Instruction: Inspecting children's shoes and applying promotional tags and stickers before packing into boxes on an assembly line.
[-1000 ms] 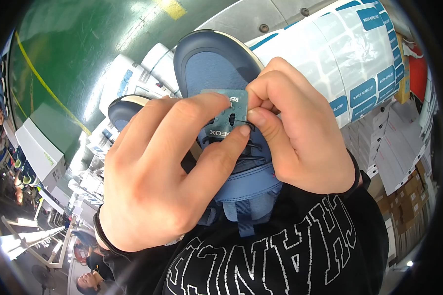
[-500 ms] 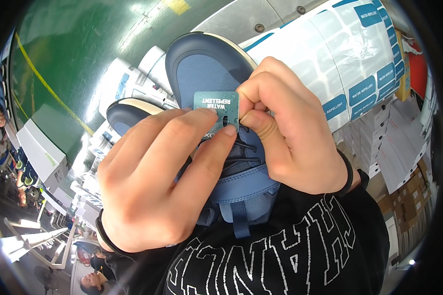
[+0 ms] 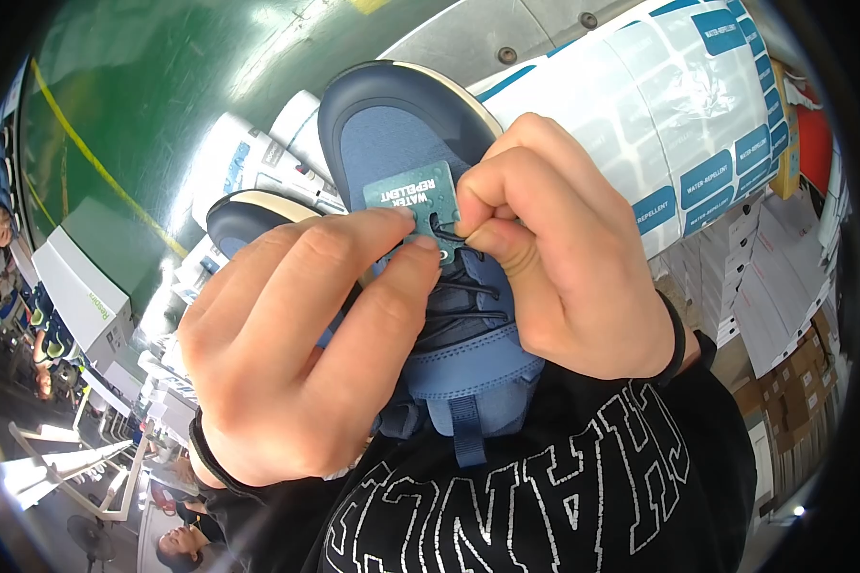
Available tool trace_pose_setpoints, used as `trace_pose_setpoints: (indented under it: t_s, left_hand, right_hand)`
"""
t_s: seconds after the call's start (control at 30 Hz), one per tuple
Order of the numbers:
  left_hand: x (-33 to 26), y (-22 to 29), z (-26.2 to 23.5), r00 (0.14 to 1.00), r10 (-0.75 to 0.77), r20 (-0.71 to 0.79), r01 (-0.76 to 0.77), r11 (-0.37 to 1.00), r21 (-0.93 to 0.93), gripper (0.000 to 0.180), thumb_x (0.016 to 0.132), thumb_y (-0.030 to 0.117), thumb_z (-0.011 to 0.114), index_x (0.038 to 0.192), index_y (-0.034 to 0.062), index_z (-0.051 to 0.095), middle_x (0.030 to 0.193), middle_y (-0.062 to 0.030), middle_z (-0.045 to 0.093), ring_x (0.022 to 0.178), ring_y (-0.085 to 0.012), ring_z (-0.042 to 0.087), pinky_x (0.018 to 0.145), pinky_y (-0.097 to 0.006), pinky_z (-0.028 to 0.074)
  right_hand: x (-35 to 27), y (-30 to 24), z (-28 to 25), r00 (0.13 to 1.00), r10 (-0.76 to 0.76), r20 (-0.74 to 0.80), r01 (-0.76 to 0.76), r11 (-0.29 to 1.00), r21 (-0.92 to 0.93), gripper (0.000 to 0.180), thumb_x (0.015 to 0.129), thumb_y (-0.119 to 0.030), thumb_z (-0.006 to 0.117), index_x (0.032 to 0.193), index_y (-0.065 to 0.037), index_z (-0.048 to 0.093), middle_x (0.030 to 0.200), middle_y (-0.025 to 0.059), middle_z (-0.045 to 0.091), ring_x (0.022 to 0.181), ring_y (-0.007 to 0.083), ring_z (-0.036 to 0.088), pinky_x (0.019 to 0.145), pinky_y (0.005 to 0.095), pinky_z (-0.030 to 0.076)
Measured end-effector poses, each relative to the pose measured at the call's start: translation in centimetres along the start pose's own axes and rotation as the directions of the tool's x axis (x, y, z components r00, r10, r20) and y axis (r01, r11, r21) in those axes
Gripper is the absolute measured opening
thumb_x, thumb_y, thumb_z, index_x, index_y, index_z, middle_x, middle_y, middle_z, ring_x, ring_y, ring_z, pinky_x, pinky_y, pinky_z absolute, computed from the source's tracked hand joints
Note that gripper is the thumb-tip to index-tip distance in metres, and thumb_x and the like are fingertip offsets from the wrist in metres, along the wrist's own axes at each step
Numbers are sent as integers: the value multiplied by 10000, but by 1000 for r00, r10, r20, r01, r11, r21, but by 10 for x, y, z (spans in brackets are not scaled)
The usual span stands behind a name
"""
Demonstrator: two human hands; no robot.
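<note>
Black lace (image 3: pixel 448 235) now through green tag (image 3: pixel 420 195)

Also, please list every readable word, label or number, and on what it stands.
Wording not copied; text stands on:
Green tag in the left hand: white print, partly covered.
Blue labels: white print.
Black top: large white-outlined letters.
White box: green print; smaller marks unreadable.

Black lace (image 3: pixel 446 234) passes through a slotted teal tag (image 3: pixel 428 194) above a blue shoe (image 3: pixel 392 137).

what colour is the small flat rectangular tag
The small flat rectangular tag is dark teal with white lettering, clearest in the head view.
</note>
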State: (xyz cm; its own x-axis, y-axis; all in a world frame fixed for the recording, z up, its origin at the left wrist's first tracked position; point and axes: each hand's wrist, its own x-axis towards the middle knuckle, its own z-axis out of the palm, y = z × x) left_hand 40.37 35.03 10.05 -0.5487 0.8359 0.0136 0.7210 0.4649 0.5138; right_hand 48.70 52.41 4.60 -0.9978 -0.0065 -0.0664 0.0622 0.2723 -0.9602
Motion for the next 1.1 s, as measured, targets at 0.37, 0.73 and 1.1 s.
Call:
trace_pose_setpoints:
  t_s: [0.37, 0.73, 1.1]
  left_hand:
    - [-6, 0, -2, 981, -195, -6, 192, 968, -161, 303, 665, -61, 774, 961, -24, 722, 993, -151, 714, 843, -242, 690, 741, -302, 545]
    - [-7, -1, 0, 978, -206, -25, 203, 976, -81, 313, 665, 15, 823, 959, -16, 718, 1020, -130, 702, 832, -225, 680, 695, -290, 544]
    - [-7, -10, -5, 971, -237, 19, 235, 948, -213, 338, 673, 16, 805, 997, 3, 711, 1076, -117, 695, 803, -208, 659, 701, -291, 532]
  right_hand:
    - [-2, -5, -16, 995, 99, 0, -99, 994, 41, 100, 806, 45, 680, 896, 2, 678, 858, 84, 637, 758, 159, 619, 679, 248, 467]
    - [2, -9, -13, 996, 84, 24, -84, 996, 30, 119, 796, 53, 681, 902, 1, 666, 853, 83, 623, 742, 166, 601, 686, 254, 465]
    - [0, -12, -16, 995, 99, 25, -99, 995, -10, 130, 785, 42, 697, 908, 3, 678, 849, 84, 635, 749, 167, 611, 684, 255, 468]
